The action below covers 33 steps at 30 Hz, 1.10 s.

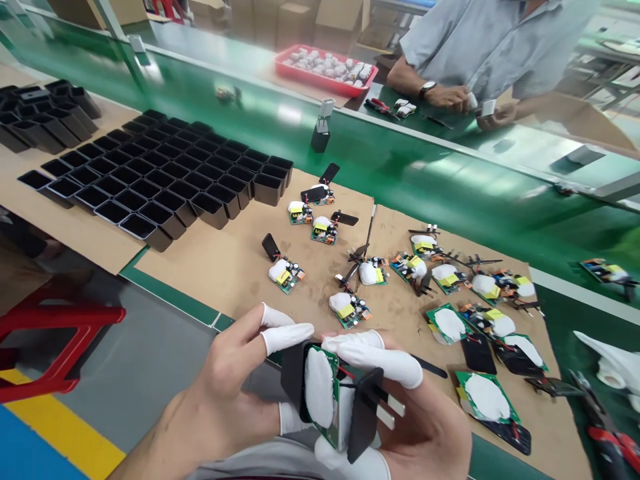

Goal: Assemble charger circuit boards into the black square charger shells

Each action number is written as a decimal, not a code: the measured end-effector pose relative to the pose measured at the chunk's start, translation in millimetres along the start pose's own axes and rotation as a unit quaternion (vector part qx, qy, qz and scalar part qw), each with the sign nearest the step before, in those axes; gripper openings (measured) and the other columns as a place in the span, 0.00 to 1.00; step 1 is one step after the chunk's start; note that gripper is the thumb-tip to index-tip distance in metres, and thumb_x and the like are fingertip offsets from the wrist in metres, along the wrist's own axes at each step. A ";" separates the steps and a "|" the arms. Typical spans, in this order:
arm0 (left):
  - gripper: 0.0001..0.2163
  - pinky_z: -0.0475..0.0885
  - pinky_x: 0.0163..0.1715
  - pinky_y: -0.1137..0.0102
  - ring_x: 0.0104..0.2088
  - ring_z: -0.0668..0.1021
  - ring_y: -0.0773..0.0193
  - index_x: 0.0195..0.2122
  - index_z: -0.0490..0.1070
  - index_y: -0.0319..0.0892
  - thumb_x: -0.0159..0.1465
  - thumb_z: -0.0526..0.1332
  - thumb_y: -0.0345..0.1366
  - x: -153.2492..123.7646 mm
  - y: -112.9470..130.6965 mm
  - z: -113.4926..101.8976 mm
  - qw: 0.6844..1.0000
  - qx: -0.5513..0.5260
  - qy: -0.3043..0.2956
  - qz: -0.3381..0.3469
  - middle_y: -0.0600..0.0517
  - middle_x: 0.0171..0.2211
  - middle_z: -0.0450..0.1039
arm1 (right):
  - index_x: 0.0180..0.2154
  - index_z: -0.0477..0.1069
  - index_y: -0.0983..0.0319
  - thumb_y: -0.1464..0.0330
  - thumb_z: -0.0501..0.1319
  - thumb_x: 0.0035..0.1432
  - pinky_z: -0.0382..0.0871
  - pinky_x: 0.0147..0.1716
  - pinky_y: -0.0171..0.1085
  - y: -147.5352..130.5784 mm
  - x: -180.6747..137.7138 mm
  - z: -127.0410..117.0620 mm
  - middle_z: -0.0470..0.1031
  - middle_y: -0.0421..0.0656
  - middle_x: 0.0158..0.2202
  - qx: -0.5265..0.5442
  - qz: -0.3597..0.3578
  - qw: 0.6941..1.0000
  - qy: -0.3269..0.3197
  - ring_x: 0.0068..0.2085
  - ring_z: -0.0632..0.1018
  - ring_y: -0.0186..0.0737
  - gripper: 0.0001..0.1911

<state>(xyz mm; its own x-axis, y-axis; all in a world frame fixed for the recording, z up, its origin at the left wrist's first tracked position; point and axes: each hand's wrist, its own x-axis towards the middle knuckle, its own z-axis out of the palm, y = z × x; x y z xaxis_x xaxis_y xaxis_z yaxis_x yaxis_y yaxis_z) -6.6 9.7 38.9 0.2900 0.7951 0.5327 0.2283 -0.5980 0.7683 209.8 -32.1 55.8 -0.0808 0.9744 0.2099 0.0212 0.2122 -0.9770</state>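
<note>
Low in the head view, my left hand (235,393) and my right hand (415,420) both grip one charger assembly (325,393): a green circuit board with a white pad, sitting partly in a black shell, with a black plug plate and two metal prongs (387,410) on the right. White finger cots cover my fingertips. My left fingers pinch the shell's left side. My right fingers curl over the top and under the plug plate. Just beyond my hands, several similar loose circuit boards (350,308) lie on brown cardboard (235,267).
Rows of empty black shells (165,180) stand at the left on cardboard. A green conveyor belt (400,167) runs behind. Another person in a grey shirt (495,40) works across it, near a red tray (325,70) of white parts. A red stool (55,333) is at lower left.
</note>
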 end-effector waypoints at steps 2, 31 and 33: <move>0.27 0.82 0.38 0.72 0.39 0.82 0.63 0.65 0.76 0.43 0.66 0.80 0.36 -0.9 -0.9 -0.4 1.000 0.002 0.000 0.000 0.49 0.45 0.80 | 0.59 0.85 0.48 0.65 0.87 0.53 0.90 0.50 0.47 -0.7 1.5 0.8 0.86 0.49 0.52 -0.004 -0.004 1.000 0.002 0.54 0.88 0.59 0.32; 0.25 0.81 0.39 0.75 0.40 0.82 0.65 0.63 0.79 0.39 0.65 0.80 0.33 -6.2 -3.3 2.7 1.000 0.000 0.013 -0.002 0.49 0.45 0.79 | 0.64 0.81 0.51 0.66 0.82 0.63 0.90 0.54 0.46 -3.6 -1.0 0.2 0.84 0.51 0.57 -0.010 -0.055 0.998 0.002 0.58 0.88 0.57 0.30; 0.26 0.81 0.39 0.75 0.39 0.82 0.66 0.63 0.79 0.38 0.65 0.80 0.35 -6.1 -3.9 2.7 1.000 0.004 0.018 0.000 0.49 0.45 0.79 | 0.63 0.81 0.53 0.62 0.81 0.65 0.91 0.53 0.47 -7.9 -1.1 0.2 0.85 0.52 0.56 -0.005 -0.068 0.997 0.037 0.57 0.89 0.59 0.27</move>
<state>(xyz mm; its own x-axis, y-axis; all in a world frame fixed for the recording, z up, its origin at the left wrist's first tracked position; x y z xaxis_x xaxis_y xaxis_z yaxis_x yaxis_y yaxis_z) -6.8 6.9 31.7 0.2560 0.7986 0.5447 0.2353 -0.5980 0.7662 209.5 -34.8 63.3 -0.0102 0.9393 0.3428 0.0256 0.3430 -0.9390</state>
